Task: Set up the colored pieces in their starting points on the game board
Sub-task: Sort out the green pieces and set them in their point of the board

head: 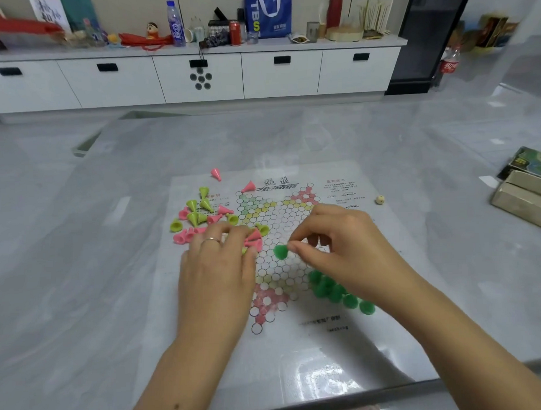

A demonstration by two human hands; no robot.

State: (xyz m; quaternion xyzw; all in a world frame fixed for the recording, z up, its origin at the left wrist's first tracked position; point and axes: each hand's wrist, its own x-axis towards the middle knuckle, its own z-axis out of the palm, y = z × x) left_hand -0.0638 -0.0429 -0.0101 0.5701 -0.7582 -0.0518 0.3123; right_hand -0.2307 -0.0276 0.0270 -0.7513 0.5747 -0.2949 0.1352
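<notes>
Right now your surface (81, 272) carries the board (298, 326), a flat printed sheet with a star of circles lying between your two hands. Along the board's near-right arm stands a row of dark green pieces (336, 291), touching one another, running from the centre out toward you and to the right. On the far-left side lies a loose heap of pink pieces (184, 235) and lime pieces (199, 213), most tipped over, points facing all ways.

Your left hand (216, 268) rests palm down at the heap's near edge, fingers curled over a few pink cones; whether its grip has closed on one, I cannot tell. Your right hand (347, 248) pinches one green piece (280, 252) between thumb and forefinger, over the white circles near the board's middle.

That piece sits just left of your right fingertips, wide base toward you, so its long axis looks roughly upright. The green row lies nearer you and to the right, beneath your right wrist, so I judge the right hand the natural one to place it.
</notes>
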